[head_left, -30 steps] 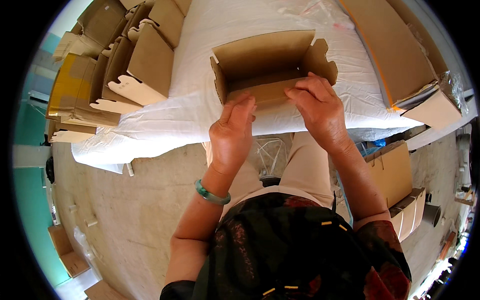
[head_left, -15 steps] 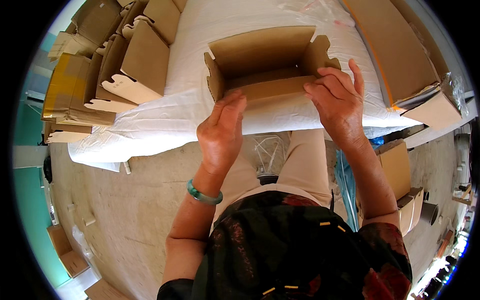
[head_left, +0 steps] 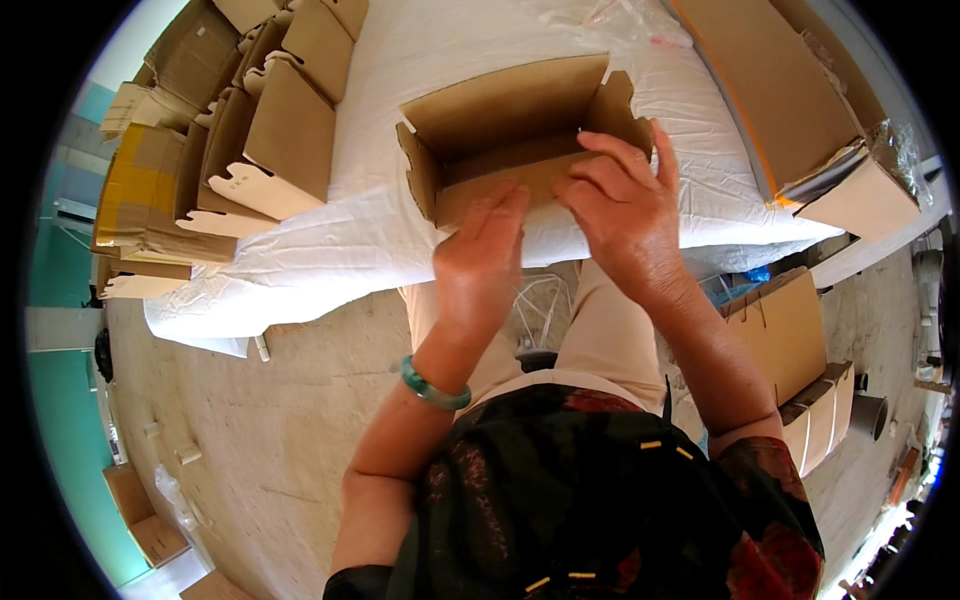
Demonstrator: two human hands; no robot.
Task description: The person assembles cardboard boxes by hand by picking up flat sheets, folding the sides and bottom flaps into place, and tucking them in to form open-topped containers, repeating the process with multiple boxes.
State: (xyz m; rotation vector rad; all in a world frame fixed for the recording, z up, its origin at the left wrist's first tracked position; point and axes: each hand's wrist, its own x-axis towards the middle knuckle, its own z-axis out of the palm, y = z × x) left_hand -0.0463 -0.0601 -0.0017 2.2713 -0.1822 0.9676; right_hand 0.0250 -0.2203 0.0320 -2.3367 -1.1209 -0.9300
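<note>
An open-topped cardboard box (head_left: 505, 108) with a tall back wall and notched side flaps stands on the white-covered table (head_left: 380, 130) in front of me. My left hand (head_left: 482, 255), slightly blurred, has its fingers together at the top of the box's near wall, about the middle. Beside it, my right hand (head_left: 628, 210) bends its fingers over the right part of that wall, with one finger raised by the right flap. Both hands are closed on the near wall; my thumbs are mostly hidden. The inside of the box shows no contents.
Several folded brown boxes (head_left: 287, 130) stand in rows at the table's left, beside a yellow-taped carton (head_left: 140, 200). A large carton (head_left: 760, 80) lies along the right edge, with clear plastic film (head_left: 905, 155) at its corner. Another carton (head_left: 785, 335) stands lower right.
My left hand has slid right along the near wall. My right hand has moved left, closer to it. The box has shifted slightly left and turned a little.
</note>
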